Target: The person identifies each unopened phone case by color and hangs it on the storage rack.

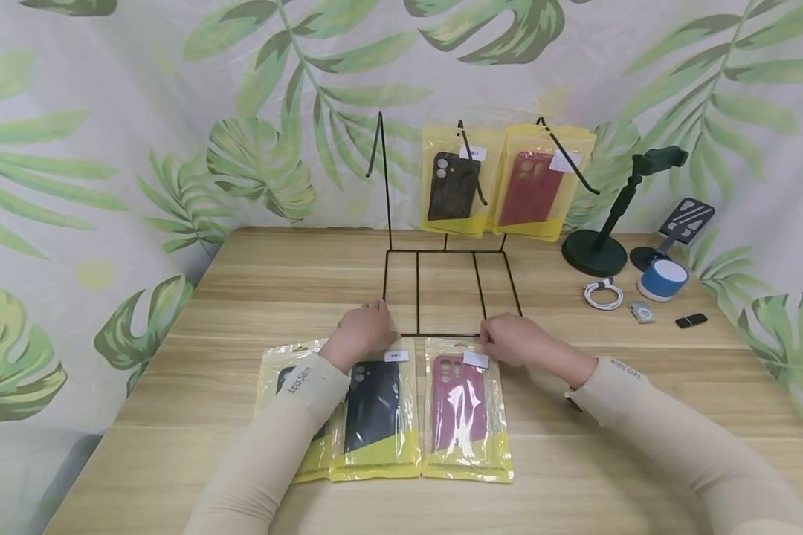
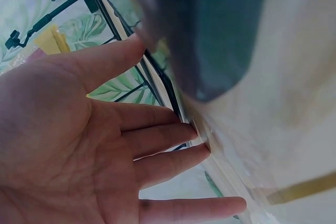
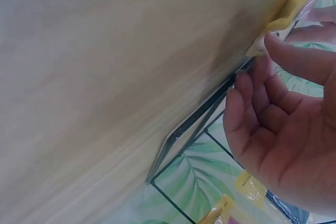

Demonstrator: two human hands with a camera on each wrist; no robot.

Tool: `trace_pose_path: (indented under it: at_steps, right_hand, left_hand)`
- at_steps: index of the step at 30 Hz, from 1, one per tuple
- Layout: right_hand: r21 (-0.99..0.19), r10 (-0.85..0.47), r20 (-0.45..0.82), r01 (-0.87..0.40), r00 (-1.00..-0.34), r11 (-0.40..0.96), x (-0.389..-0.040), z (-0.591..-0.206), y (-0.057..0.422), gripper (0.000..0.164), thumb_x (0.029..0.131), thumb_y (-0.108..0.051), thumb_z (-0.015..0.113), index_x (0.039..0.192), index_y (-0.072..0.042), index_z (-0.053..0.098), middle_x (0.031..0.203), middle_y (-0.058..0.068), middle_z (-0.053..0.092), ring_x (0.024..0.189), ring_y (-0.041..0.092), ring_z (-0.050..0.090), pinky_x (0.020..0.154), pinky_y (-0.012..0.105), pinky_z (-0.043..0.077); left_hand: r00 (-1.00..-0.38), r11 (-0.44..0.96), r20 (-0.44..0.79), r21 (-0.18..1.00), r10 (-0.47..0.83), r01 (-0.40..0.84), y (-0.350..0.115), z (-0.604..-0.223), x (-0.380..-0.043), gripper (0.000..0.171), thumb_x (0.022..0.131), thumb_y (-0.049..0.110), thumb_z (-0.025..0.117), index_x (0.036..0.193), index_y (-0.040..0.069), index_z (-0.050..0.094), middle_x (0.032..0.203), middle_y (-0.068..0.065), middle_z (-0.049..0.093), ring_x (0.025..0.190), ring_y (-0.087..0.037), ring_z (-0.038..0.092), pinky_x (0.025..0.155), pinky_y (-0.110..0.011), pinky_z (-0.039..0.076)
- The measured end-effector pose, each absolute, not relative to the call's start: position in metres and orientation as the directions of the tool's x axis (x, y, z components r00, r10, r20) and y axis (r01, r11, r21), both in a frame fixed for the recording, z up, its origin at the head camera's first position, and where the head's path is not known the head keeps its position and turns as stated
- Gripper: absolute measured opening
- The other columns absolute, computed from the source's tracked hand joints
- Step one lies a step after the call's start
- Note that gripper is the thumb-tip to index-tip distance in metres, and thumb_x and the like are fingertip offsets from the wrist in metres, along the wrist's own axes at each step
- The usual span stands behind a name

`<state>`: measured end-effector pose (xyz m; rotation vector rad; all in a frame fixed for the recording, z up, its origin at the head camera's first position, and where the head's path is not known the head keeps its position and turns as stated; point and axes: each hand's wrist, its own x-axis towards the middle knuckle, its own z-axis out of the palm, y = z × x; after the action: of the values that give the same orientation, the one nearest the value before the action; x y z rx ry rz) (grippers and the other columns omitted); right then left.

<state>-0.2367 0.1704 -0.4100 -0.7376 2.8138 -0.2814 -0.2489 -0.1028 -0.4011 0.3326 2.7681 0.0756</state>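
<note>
Three phone cases in clear-and-yellow pouches lie in a row on the wooden table. My right hand is at the top right corner of the pink phone case pouch; in the right wrist view its thumb and forefinger pinch the yellow corner. My left hand is at the top of the middle pouch with a black phone case. Its fingers look straight in the left wrist view, with the thumb against a pouch edge. My left forearm partly covers the leftmost pouch.
Behind the hands stands a black wire rack. A black-case pouch and a red-case pouch hang on its hooks; the left hook is bare. At right are a dark green stand, phone stand, blue speaker and coiled cable.
</note>
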Motion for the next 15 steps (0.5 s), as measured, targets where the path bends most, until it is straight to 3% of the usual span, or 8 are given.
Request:
trace_pose_path:
  at_steps: [7, 15]
  right_hand:
    - [-0.3, -0.472, -0.038, -0.441, -0.881, 0.846, -0.23, -0.405, 0.178, 0.008, 0.093, -0.015, 0.061, 0.088, -0.012, 0.066, 0.083, 0.0, 0.064, 0.073, 0.014, 0.057, 0.066, 0.032, 0.053]
    - [-0.43, -0.379, 0.143, -0.402, -0.914, 0.808, -0.22, -0.381, 0.193, 0.013, 0.101, -0.019, 0.055, 0.107, -0.008, 0.06, 0.079, 0.003, 0.065, 0.062, 0.012, 0.053, 0.055, 0.026, 0.046]
  left_hand:
    - [-0.909, 0.971, -0.341, 0.091, 0.239, 0.221, -0.102, -0.401, -0.249, 0.076, 0.103, 0.041, 0.049, 0.153, -0.01, 0.023, 0.16, -0.022, 0.029, 0.147, -0.039, 0.031, 0.111, -0.055, 0.042]
    - [-0.911, 0.971, -0.336, 0.085, 0.238, 0.222, -0.102, -0.403, -0.25, 0.076, 0.102, 0.042, 0.049, 0.153, -0.01, 0.023, 0.159, -0.023, 0.029, 0.147, -0.04, 0.032, 0.114, -0.052, 0.04]
